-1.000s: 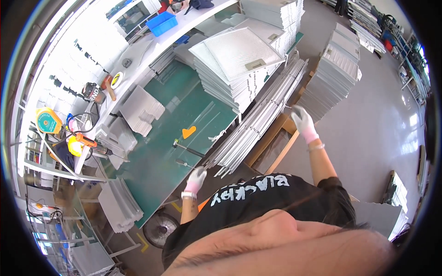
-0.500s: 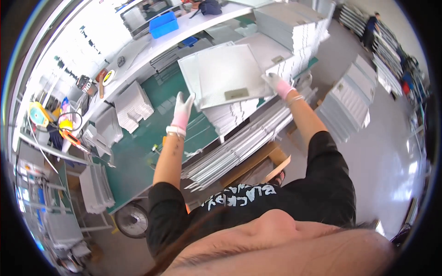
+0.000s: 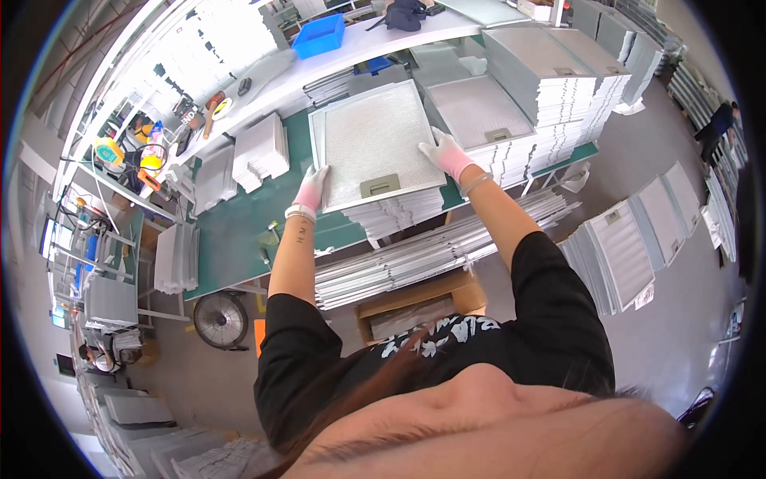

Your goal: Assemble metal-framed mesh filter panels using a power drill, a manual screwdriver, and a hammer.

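Both hands now higher, centre frame: left hand (image 3: 309, 189) and right hand (image 3: 447, 155) grip mesh filter panel (image 3: 373, 144) edges above green tabletop (image 3: 231, 231). Likely light, stiff; mesh dents easily, so hold the frame.

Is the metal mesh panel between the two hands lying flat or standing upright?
Flat. The mesh panel lies face up on a stack, with the left hand and right hand at its edges.

A square metal mesh filter panel with a small latch (image 3: 375, 144) lies on a stack of like panels (image 3: 399, 214) on the green-topped workbench (image 3: 231, 231), the left hand (image 3: 309, 188) at its nine o'clock edge and the right hand (image 3: 447, 155) at three o'clock. Taller stacks of filter panels (image 3: 550, 88) stand at two o'clock, a blue plastic bin (image 3: 319, 36) at eleven, and a row of long metal frame strips (image 3: 431, 255) lies at six, off the bench edge.
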The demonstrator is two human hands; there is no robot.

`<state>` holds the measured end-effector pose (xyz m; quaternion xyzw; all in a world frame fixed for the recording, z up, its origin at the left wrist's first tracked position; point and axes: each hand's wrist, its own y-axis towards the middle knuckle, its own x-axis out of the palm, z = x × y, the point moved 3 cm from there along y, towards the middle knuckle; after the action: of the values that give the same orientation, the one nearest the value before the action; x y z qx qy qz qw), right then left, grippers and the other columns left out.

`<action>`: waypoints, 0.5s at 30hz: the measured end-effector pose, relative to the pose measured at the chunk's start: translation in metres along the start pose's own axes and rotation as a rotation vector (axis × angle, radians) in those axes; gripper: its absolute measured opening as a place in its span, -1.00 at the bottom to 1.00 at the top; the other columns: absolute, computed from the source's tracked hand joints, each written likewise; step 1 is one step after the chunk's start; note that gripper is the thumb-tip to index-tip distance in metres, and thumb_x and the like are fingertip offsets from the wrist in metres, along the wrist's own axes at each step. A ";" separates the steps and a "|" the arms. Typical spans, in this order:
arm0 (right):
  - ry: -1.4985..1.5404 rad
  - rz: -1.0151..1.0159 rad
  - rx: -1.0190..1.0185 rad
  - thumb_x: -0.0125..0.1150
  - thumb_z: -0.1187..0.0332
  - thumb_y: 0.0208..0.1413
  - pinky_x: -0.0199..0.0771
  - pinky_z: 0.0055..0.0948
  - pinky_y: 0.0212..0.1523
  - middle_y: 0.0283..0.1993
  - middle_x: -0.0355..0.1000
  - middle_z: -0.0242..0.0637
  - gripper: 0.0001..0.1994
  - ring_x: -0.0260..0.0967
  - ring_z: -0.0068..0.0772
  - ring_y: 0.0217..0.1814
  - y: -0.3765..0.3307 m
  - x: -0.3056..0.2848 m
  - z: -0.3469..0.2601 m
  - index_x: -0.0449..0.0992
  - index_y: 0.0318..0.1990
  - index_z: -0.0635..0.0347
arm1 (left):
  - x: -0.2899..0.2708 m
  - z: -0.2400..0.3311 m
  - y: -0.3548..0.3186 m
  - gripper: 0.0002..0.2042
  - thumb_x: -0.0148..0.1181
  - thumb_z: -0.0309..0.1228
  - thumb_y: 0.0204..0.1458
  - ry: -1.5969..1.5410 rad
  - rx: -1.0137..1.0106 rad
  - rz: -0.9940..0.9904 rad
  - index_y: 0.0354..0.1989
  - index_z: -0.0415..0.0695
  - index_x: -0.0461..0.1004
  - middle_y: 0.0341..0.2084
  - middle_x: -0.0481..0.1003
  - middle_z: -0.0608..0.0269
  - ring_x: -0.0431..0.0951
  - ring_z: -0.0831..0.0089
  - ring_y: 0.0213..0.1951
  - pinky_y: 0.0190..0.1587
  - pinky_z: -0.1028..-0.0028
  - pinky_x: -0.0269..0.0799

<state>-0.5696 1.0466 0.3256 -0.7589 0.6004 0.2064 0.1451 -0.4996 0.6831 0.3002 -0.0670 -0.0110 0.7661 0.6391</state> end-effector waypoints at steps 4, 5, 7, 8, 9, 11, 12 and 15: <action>-0.029 -0.022 -0.046 0.24 0.14 0.15 0.31 -0.21 0.33 0.27 0.32 0.19 -0.39 0.36 0.09 0.28 -0.014 0.025 -0.025 0.31 0.31 0.22 | -0.055 -0.018 -0.012 -0.61 -0.11 -0.37 0.33 0.711 0.374 0.154 0.24 -0.33 0.30 0.15 0.44 -0.13 0.44 0.07 0.18 0.26 0.30 0.31; 0.085 0.058 -0.045 0.23 0.21 0.16 0.32 -0.25 0.31 0.26 0.34 0.18 -0.40 0.38 0.05 0.27 -0.035 -0.001 -0.027 0.29 0.32 0.27 | -0.001 0.005 -0.011 -0.61 -0.21 -0.41 0.34 0.590 0.212 0.067 0.22 -0.35 0.35 0.18 0.41 -0.17 0.38 0.01 0.24 0.32 0.26 0.25; 0.226 0.087 -0.118 0.21 0.27 0.18 0.33 -0.29 0.30 0.25 0.36 0.17 -0.42 0.40 0.00 0.26 -0.057 0.001 -0.062 0.28 0.32 0.31 | -0.013 0.004 -0.019 -0.58 -0.15 -0.31 0.35 0.522 0.276 0.075 0.18 -0.39 0.41 0.16 0.45 -0.06 0.42 0.20 0.21 0.29 0.38 0.27; 0.354 0.110 -0.139 0.20 0.33 0.18 0.33 -0.33 0.29 0.25 0.37 0.15 -0.42 0.41 -0.06 0.25 -0.058 0.005 -0.066 0.26 0.32 0.38 | -0.012 0.013 -0.022 -0.56 -0.12 -0.26 0.35 0.413 0.231 0.067 0.19 -0.39 0.41 0.17 0.47 0.02 0.46 0.33 0.17 0.27 0.45 0.27; 0.484 0.131 -0.160 0.18 0.39 0.18 0.33 -0.37 0.28 0.26 0.37 0.13 -0.43 0.42 -0.12 0.23 -0.058 0.007 -0.069 0.23 0.31 0.46 | -0.014 0.009 -0.021 -0.56 -0.12 -0.26 0.35 0.414 0.229 0.074 0.19 -0.39 0.41 0.17 0.47 0.02 0.46 0.33 0.17 0.27 0.45 0.27; 0.564 0.041 -0.263 0.19 0.42 0.16 0.35 -0.39 0.26 0.27 0.37 0.14 -0.36 0.42 -0.19 0.24 -0.066 0.015 -0.092 0.15 0.34 0.54 | -0.032 -0.005 -0.029 -0.56 -0.15 -0.24 0.37 0.148 0.110 0.105 0.22 -0.34 0.39 0.15 0.47 -0.01 0.46 0.27 0.17 0.25 0.42 0.30; 0.563 -0.017 -0.256 0.20 0.39 0.16 0.35 -0.39 0.25 0.26 0.36 0.15 -0.34 0.42 -0.18 0.25 -0.068 0.015 -0.101 0.13 0.36 0.53 | -0.034 -0.007 -0.035 -0.56 -0.15 -0.24 0.37 0.150 0.102 0.115 0.22 -0.34 0.39 0.15 0.47 -0.01 0.46 0.27 0.17 0.25 0.42 0.30; 0.512 -0.012 -0.281 0.16 0.43 0.17 0.35 -0.44 0.24 0.24 0.40 0.04 -0.35 0.43 -0.30 0.19 -0.055 0.017 -0.093 0.12 0.38 0.52 | -0.027 0.001 -0.052 -0.52 -0.06 -0.19 0.35 -0.012 0.072 0.161 0.22 -0.37 0.39 0.11 0.49 0.12 0.48 0.41 0.11 0.19 0.47 0.35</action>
<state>-0.4999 1.0017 0.3971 -0.8025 0.5785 0.0886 -0.1161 -0.4441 0.6658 0.3091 -0.0401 0.0182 0.8154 0.5773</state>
